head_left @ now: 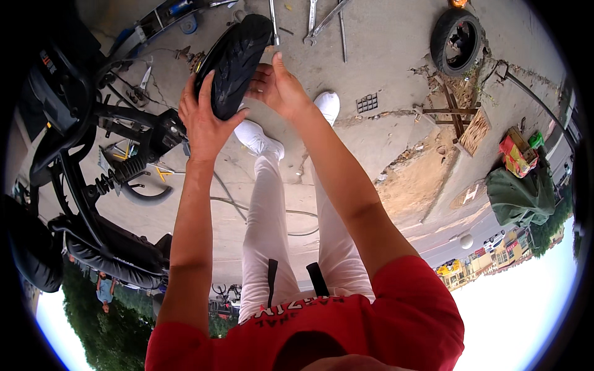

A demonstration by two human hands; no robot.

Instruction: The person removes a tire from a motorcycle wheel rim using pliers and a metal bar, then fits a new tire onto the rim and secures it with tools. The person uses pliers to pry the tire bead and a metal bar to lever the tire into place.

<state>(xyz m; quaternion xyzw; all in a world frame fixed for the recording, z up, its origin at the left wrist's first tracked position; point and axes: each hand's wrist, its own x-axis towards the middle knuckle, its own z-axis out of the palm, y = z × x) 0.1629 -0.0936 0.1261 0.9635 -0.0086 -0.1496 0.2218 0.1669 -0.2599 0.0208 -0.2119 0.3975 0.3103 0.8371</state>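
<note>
A black wheel with a grooved tyre (240, 62) stands tilted in front of me, above the concrete ground. My left hand (204, 117) grips its near left side, the thumb on the tread and the fingers spread along the sidewall. My right hand (278, 86) is at the right side of the tyre, thumb raised and fingers extended toward the tread. Its fingertips are close to the rubber; whether they touch it I cannot tell. The hub side of the wheel is mostly hidden from view.
A partly dismantled black scooter (80, 167) with a coil-spring shock absorber stands at the left. Wrenches (311, 25) lie beyond the wheel. A loose tyre (455, 42) lies far right, near broken wood (458, 114). A hose (297, 212) crosses behind my legs.
</note>
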